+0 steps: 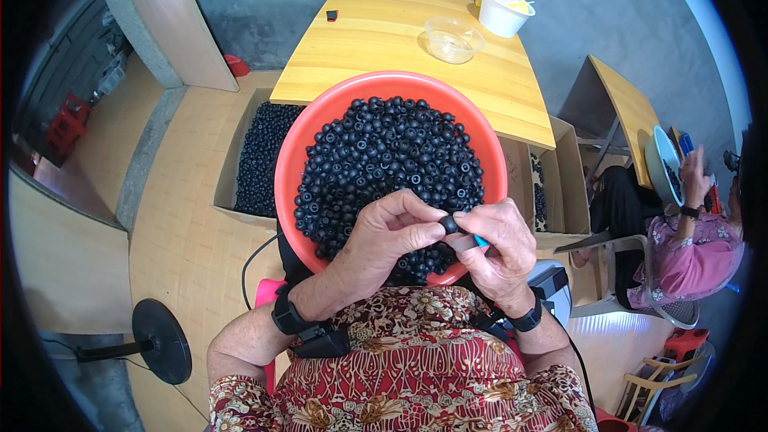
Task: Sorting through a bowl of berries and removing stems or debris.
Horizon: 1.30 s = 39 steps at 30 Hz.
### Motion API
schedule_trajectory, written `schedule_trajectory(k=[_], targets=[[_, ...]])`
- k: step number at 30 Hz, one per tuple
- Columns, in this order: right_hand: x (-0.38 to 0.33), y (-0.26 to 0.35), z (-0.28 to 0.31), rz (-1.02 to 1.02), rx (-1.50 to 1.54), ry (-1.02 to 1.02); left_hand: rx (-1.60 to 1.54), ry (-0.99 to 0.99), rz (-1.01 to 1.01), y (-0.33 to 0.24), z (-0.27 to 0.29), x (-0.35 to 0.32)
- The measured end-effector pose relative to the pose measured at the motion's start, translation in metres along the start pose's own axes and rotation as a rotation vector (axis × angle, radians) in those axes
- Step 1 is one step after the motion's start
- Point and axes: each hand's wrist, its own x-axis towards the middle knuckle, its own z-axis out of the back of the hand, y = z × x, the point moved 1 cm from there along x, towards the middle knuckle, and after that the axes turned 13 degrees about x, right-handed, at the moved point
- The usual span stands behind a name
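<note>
Just above the near side of a red basin (495, 152), both my hands meet. My left hand (382, 230) pinches a small black ball-shaped part (449, 225) between thumb and fingertips. My right hand (506, 254) is closed on a small knife (462, 242), a flat grey blade with a teal piece showing between the fingers. The blade lies against or very close to the underside of the part; exact contact is hard to make out. Beneath my hands, the basin holds a heap of similar black parts (392, 148), many with a round hole.
Beyond the basin stands a yellow wooden table (376, 28) with a clear bowl (454, 40) and white tub (506, 11). Cardboard boxes (570, 184) of black parts flank the basin. At right, a seated person (688, 248) reaches by a light-blue basin (661, 164). A black round-based stand (162, 342) is left.
</note>
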Motion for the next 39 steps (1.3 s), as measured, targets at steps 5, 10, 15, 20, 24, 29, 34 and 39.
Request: schedule_trajectory(k=[5,10,15,20,24,29,34,39], targets=[[-0.002,-0.007,0.002,0.019,0.042,0.041,-0.167,0.045,0.152,-0.001,0.006,-0.001],[0.001,-0.004,-0.002,0.028,0.023,0.024,-0.149,0.024,0.119,-0.001,0.001,0.000],[0.000,-0.003,-0.002,0.051,0.000,0.025,-0.173,0.035,0.141,0.000,0.004,0.000],[-0.003,-0.003,0.001,0.093,-0.055,0.079,-0.145,0.088,0.238,0.000,0.006,-0.001],[-0.004,0.003,0.005,0.158,-0.168,0.142,-0.146,0.097,0.217,0.000,0.005,-0.001],[0.000,0.007,0.007,0.149,-0.159,0.149,-0.224,0.071,0.171,0.001,0.004,-0.001],[0.001,0.000,0.009,0.165,-0.290,0.173,-0.228,0.063,0.165,0.001,0.003,-0.002],[0.003,0.001,0.009,0.158,-0.315,0.182,-0.251,0.066,0.140,0.001,0.001,-0.003]])
